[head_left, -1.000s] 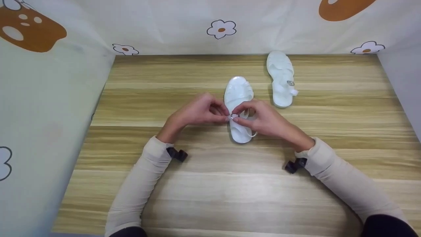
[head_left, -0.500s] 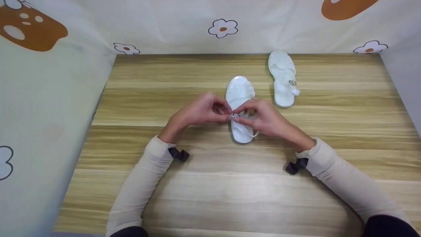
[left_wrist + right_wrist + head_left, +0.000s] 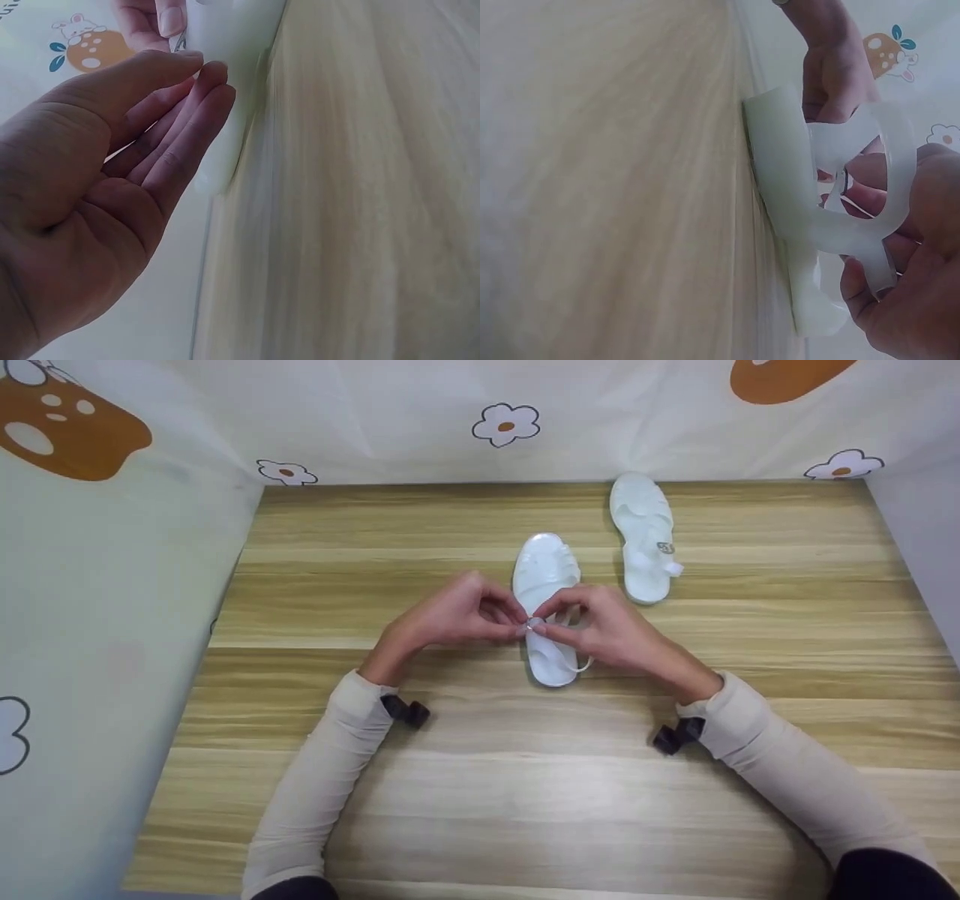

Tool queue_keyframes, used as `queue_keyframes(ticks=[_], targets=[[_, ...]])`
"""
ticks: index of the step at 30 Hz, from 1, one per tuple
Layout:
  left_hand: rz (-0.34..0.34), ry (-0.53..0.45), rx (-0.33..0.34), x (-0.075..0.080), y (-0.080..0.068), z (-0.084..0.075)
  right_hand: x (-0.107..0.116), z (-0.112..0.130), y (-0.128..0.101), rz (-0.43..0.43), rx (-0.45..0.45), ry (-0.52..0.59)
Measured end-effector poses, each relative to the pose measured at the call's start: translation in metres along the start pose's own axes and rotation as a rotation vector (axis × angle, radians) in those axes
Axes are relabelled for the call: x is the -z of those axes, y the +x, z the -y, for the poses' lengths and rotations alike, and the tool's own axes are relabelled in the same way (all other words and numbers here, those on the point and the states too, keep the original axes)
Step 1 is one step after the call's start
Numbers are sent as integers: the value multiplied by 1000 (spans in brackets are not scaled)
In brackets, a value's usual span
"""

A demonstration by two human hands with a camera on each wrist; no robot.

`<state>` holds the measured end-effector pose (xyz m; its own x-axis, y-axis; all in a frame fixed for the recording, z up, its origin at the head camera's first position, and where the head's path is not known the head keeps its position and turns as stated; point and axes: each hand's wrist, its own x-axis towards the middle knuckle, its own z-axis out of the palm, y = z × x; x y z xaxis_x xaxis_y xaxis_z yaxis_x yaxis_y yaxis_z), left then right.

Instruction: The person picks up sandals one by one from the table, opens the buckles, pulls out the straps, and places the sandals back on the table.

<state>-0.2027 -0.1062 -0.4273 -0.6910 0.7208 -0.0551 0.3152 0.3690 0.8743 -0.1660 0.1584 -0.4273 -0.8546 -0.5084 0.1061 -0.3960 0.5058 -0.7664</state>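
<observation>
At frame centre, the sandal (image 3: 546,607) lies lengthwise up-down on the bench (image 3: 480,780); left hand (image 3: 450,615) and right hand (image 3: 607,631) fingers pinch its buckle (image 3: 534,625) from opposite sides.

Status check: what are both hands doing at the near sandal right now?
Left hand and right hand pinch the buckle strap of the near white sandal. Second sandal lies apart. Nothing blocking.

Two white sandals (image 3: 546,577) (image 3: 642,536), two hands (image 3: 450,615) (image 3: 611,630), one wooden table (image 3: 525,780).
</observation>
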Motion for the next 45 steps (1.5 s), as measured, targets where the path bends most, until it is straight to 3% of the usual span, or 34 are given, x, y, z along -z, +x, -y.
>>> queue_keyframes(ticks=[12,24,33,45], targets=[[-24,27,4,-3,2,-3,-2,-1,0,-21,13,-17],[-58,-40,-3,-8,3,-1,-4,1,0,-33,3,-13],[-77,9,2,-8,3,-4,-7,0,0,-58,32,-14],[-57,-17,23,-7,3,-5,-6,0,-1,-42,29,-25]])
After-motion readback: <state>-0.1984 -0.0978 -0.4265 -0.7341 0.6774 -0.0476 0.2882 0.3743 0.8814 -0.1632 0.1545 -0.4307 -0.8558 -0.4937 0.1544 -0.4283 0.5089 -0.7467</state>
